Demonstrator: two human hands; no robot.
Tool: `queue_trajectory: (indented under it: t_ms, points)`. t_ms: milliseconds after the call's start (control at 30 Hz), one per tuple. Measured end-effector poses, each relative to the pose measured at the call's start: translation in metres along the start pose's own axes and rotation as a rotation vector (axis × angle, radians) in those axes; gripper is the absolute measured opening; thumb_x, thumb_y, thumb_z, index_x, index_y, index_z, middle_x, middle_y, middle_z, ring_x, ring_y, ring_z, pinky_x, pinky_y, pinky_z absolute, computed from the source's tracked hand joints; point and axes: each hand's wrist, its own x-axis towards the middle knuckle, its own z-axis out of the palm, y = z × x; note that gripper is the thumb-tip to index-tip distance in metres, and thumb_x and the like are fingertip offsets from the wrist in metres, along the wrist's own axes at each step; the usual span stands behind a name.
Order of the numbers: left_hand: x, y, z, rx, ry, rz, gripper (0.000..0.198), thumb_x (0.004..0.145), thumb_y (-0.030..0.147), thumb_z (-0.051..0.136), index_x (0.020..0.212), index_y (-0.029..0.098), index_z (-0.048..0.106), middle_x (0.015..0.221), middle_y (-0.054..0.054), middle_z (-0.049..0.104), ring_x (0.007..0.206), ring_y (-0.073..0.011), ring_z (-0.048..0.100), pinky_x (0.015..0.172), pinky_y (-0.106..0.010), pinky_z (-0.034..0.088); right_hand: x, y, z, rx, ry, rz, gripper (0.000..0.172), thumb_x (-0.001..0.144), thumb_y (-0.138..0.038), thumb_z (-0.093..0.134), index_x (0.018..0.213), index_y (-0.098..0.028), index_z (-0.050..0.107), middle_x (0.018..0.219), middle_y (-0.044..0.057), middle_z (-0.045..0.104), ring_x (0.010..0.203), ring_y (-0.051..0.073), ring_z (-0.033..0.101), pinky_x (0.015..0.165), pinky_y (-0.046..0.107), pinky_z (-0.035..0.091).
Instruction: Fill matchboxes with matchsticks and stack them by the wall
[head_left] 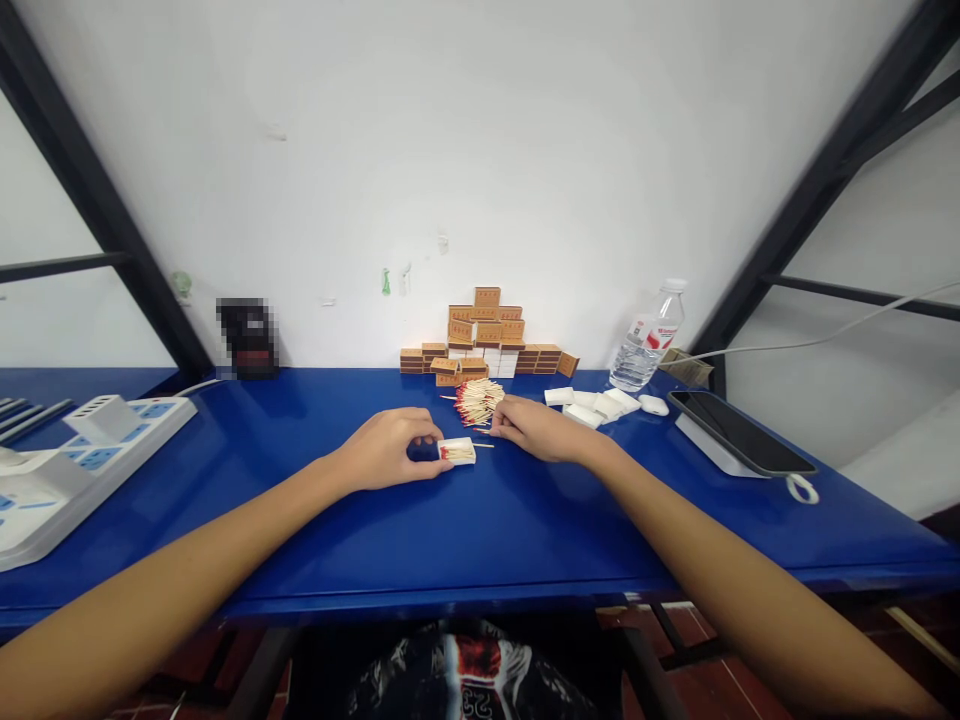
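Observation:
A small white matchbox tray [458, 452] with several red-tipped matches in it lies on the blue table, held at its left end between the thumb and fingers of my left hand [390, 448]. Just behind and to the right is a loose pile of matches [478, 402]. My right hand [536, 430] is at the right front edge of this pile, its fingertips pinched together on a match. Another match [484, 445] lies by the tray's right end. Closed matchboxes [487, 332] are stacked against the wall behind the pile.
White empty trays [600, 405] lie right of the pile, near a white case [653, 405], a water bottle [646, 340] and a phone [739, 430] on a white box. A power strip [105, 470] lies at the left edge of the blue table [450, 540].

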Motion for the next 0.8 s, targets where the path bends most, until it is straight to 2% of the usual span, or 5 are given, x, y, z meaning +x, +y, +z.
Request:
queue_trajectory:
  t_ms: [233, 400, 800]
  points:
    - [0.0, 0.0, 0.002, -0.007, -0.005, -0.01, 0.027, 0.09, 0.046, 0.075, 0.102, 0.021, 0.078, 0.092, -0.004, 0.072, 0.079, -0.0174, 0.065, 0.071, -0.029, 0.048, -0.006, -0.031, -0.002, 0.176, 0.02, -0.149, 0.016, 0.106, -0.028, 0.053, 0.094, -0.02, 0.06, 0.093, 0.005, 0.066, 0.085, 0.02, 0.057, 0.075, 0.03, 0.043]
    - [0.001, 0.002, 0.003, -0.016, -0.008, -0.004, 0.03, 0.091, 0.048, 0.073, 0.101, 0.02, 0.077, 0.091, -0.003, 0.071, 0.079, -0.0172, 0.064, 0.071, -0.03, 0.048, -0.006, -0.048, 0.007, 0.172, 0.008, -0.167, 0.013, 0.106, -0.026, 0.054, 0.095, -0.02, 0.06, 0.097, 0.006, 0.066, 0.087, 0.02, 0.058, 0.076, 0.031, 0.042]
    - [0.0, 0.005, 0.004, -0.019, -0.006, 0.013, 0.024, 0.091, 0.042, 0.074, 0.094, 0.018, 0.074, 0.089, -0.003, 0.07, 0.079, -0.0168, 0.065, 0.07, -0.028, 0.048, -0.006, -0.052, 0.01, 0.201, -0.029, -0.161, 0.007, 0.102, -0.022, 0.059, 0.097, -0.019, 0.061, 0.095, 0.005, 0.065, 0.086, 0.018, 0.057, 0.075, 0.029, 0.042]
